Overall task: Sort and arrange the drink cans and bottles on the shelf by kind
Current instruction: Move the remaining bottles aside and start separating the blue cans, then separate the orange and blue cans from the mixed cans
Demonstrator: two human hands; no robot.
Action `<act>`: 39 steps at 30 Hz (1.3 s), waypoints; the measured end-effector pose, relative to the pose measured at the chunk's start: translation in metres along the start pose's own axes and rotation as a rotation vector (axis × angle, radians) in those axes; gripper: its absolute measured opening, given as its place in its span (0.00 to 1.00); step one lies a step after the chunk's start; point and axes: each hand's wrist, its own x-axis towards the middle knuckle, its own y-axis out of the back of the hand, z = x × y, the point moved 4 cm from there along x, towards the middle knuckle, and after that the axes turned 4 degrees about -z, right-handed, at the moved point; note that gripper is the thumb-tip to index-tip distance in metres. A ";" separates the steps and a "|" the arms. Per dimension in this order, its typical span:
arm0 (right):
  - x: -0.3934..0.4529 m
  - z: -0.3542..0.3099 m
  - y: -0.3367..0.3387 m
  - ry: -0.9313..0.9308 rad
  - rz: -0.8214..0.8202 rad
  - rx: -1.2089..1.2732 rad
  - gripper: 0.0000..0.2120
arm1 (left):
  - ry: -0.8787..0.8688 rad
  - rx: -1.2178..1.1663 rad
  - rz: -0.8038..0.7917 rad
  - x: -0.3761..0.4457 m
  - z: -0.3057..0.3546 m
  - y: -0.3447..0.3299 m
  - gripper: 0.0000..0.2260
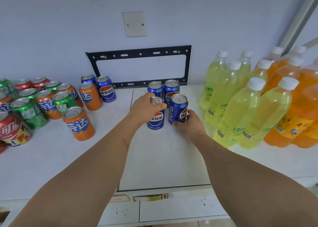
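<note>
Several blue Pepsi cans stand grouped mid-shelf. My left hand (144, 108) grips the top of the front-left Pepsi can (155, 119). My right hand (189, 123) holds the lower side of the front-right Pepsi can (178, 109). Two more Pepsi cans (154, 89) (172, 87) stand right behind them. Another two Pepsi cans (106, 89) stand apart at the back left, beside an orange Fanta can (90, 96). At the left is a mixed cluster of orange Fanta cans (78, 123), green Sprite cans (29, 113) and red cola cans (12, 128).
Yellow-green lemon drink bottles (239, 109) stand at the right, with orange drink bottles (296, 106) behind them toward the far right. A black metal bracket (139, 52) is fixed on the wall behind the cans. The white shelf (163, 158) extends toward me.
</note>
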 end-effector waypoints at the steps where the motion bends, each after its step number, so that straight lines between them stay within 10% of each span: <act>1: -0.004 0.001 0.000 -0.022 0.014 -0.094 0.32 | -0.017 0.023 0.003 -0.001 0.002 -0.001 0.18; 16: -0.069 -0.012 -0.021 0.200 -0.100 -0.881 0.17 | -0.052 -0.166 0.029 -0.006 -0.020 -0.003 0.31; 24: -0.122 -0.044 -0.043 0.415 -0.115 -1.106 0.16 | -0.403 1.092 0.234 -0.093 -0.044 0.019 0.14; 39: -0.247 -0.093 -0.116 0.754 -0.129 -1.161 0.13 | -0.304 1.254 0.338 -0.259 -0.088 0.084 0.10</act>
